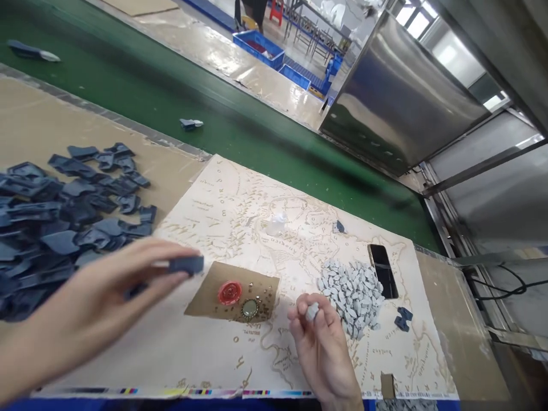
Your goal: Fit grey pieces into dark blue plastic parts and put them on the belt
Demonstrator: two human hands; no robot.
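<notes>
My left hand (98, 297) is pinched on a dark blue plastic piece (185, 265), thumb under and fingers over, its long axis running roughly level from left to right, the free end sticking out toward the middle of the counter (141, 354). My right hand (322, 337) is closed on a small grey piece (312, 311), held at the fingertips and pointing up and away from me. The two pieces lie well apart, the grey one to the right of and a little lower than the blue one. Between them sits a brown card square (214, 297) with a red round cap (229, 292) and a brass-coloured round part (249, 309) just beside it. Just beyond my right hand is the heap of grey pieces (351, 291), with a phone (382, 271) along its far edge; left of my left hand spreads the pile of blue pieces (60, 217)
</notes>
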